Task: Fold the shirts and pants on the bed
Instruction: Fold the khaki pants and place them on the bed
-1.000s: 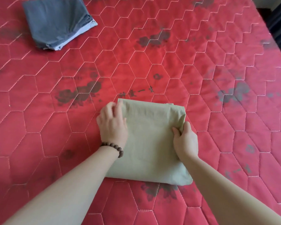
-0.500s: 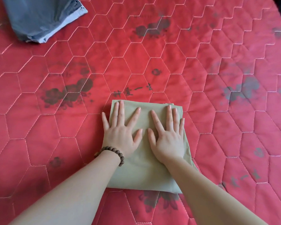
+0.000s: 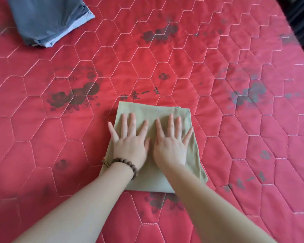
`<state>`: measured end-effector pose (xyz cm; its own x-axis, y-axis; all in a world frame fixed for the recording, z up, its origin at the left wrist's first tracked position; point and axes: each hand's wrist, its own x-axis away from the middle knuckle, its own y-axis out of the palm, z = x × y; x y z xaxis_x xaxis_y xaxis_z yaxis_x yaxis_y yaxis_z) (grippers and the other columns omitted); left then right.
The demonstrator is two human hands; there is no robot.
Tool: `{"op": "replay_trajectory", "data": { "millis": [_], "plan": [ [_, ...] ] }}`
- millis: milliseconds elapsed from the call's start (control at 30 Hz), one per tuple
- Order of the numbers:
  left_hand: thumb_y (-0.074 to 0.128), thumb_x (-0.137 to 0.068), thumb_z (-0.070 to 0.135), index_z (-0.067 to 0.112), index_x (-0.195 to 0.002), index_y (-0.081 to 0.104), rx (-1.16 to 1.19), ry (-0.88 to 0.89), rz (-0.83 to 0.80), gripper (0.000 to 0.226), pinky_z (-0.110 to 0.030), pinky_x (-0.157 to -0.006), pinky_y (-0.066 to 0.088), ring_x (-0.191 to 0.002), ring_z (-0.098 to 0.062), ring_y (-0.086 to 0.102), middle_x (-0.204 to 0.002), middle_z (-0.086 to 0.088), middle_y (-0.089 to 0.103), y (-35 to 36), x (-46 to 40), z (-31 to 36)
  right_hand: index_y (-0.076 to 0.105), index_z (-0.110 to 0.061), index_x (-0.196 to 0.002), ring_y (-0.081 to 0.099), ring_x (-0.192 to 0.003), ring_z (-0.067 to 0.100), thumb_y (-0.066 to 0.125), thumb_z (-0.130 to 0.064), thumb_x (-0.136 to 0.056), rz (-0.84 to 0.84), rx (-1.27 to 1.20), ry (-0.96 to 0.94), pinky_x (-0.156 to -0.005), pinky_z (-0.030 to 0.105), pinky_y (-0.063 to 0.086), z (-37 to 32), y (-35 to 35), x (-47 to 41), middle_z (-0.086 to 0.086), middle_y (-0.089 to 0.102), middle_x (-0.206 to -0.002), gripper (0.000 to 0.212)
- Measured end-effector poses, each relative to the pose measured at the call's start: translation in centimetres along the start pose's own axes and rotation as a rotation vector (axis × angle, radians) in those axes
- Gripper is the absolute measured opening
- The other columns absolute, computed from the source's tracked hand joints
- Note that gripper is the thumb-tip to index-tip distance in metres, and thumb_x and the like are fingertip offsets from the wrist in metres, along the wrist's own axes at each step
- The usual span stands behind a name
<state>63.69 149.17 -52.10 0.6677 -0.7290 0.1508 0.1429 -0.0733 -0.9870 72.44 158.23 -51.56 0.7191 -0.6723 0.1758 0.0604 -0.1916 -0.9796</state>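
A folded olive-green garment (image 3: 148, 112) lies as a neat rectangle on the red quilted bed (image 3: 218, 128), near its front edge. Both of my hands rest flat on top of it, palms down and fingers spread. My left hand (image 3: 130, 142), with a brown bead bracelet at the wrist, covers the garment's left half. My right hand (image 3: 171, 144) covers the right half, its thumb touching the left thumb. Neither hand grips the cloth. A folded grey-blue garment (image 3: 47, 20) lies at the far left of the bed.
The bed's right edge (image 3: 298, 55) runs diagonally at the upper right, with a dark floor and dark striped fabric beyond it. Dark flower prints dot the red cover.
One second ago my hands held the green garment's left and right edges. Both then moved onto its top and lie flat, and they have slid slightly toward me.
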Motion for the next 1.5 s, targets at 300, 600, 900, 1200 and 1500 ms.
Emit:
{"op": "replay_trajectory", "data": {
  "millis": [300, 600, 900, 1200, 1500],
  "plan": [
    [0.03, -0.089, 0.055, 0.043, -0.149, 0.018, -0.014, 0.098, 0.027, 0.062, -0.071, -0.108, 0.009, -0.147, -0.034, 0.004, -0.161, -0.002, 0.012, 2.1, 5.4, -0.5, 0.03, -0.026, -0.15, 0.013, -0.148, 0.021, 0.035, -0.034, -0.093, 0.021, -0.13, -0.151, -0.112, 0.063, 0.017, 1.0, 2.1, 5.8, -0.003, 0.025, -0.157, 0.058],
    [0.028, -0.085, 0.069, 0.047, -0.148, 0.011, 0.138, 0.103, 0.016, 0.069, -0.056, -0.116, 0.01, -0.145, -0.042, 0.008, -0.161, 0.001, -0.008, 2.0, 2.3, -5.0, 0.009, -0.051, -0.148, -0.01, -0.148, 0.028, 0.036, -0.064, -0.088, 0.05, -0.16, 0.081, -0.118, 0.052, -0.002, 3.0, 3.0, 5.4, 0.007, -0.009, -0.161, 0.067],
    [0.042, -0.083, 0.059, 0.043, -0.148, 0.024, 0.262, 0.092, 0.11, 0.068, -0.049, -0.118, 0.01, -0.145, -0.036, 0.013, -0.162, -0.002, 0.0, 2.7, 2.0, -5.6, 0.013, -0.048, -0.149, 0.0, -0.149, 0.028, 0.036, -0.061, -0.088, 0.086, -0.209, 0.071, -0.119, 0.047, 0.005, 3.3, 3.2, 5.2, 0.015, 0.001, -0.161, 0.066],
    [0.064, -0.077, 0.057, 0.041, -0.14, 0.043, 0.418, -0.11, 0.102, 0.068, -0.047, -0.099, 0.039, -0.112, -0.041, 0.044, -0.124, -0.022, 0.042, 0.5, 3.0, -4.4, -0.001, -0.059, -0.143, 0.0, -0.148, 0.019, 0.051, -0.066, -0.082, 0.049, -0.445, 0.276, -0.117, 0.04, 0.009, 3.3, 1.0, 4.5, 0.005, -0.006, -0.161, 0.081],
    [0.069, -0.076, 0.055, 0.058, -0.14, 0.025, 0.589, -0.19, -0.186, 0.078, -0.03, -0.077, 0.043, -0.085, -0.029, 0.058, -0.092, 0.001, 0.037, -0.3, 8.0, -4.5, -0.004, -0.076, -0.128, 0.052, -0.077, 0.009, 0.063, -0.065, -0.075, -0.174, -0.521, 0.211, -0.058, 0.02, 0.039, 5.0, -1.6, 6.5, -0.004, 0.038, -0.1, 0.086]
  ]
}}
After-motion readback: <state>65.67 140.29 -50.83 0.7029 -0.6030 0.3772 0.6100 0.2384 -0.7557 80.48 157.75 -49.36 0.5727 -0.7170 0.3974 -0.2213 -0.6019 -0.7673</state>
